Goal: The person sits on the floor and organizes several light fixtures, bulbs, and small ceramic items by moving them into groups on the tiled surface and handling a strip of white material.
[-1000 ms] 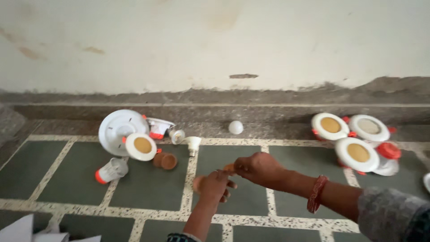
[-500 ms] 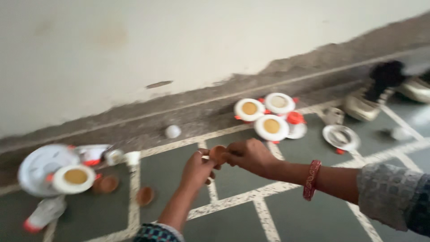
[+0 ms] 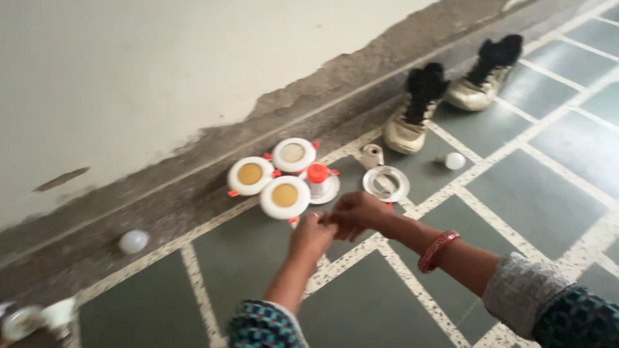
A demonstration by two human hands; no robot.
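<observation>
Fingers of both hands meet above the tiled floor point(image 3: 258, 258): the left hand point(image 3: 311, 236) and right hand point(image 3: 356, 213) are curled and touching, though whether they clamp anything I cannot tell. Just beyond them lie three round white lamp fittings point(image 3: 285, 196), a white ring point(image 3: 385, 183) to their right, and two shoes point(image 3: 412, 116) farther right.

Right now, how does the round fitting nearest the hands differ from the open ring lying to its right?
The round fitting has a white rim around a filled amber centre; the open ring is white with a hollow middle showing the floor. The fitting lies packed against two similar fittings, while the ring lies apart, nearer the shoes. Both are round, white-rimmed and lie on the tiled floor.
</observation>
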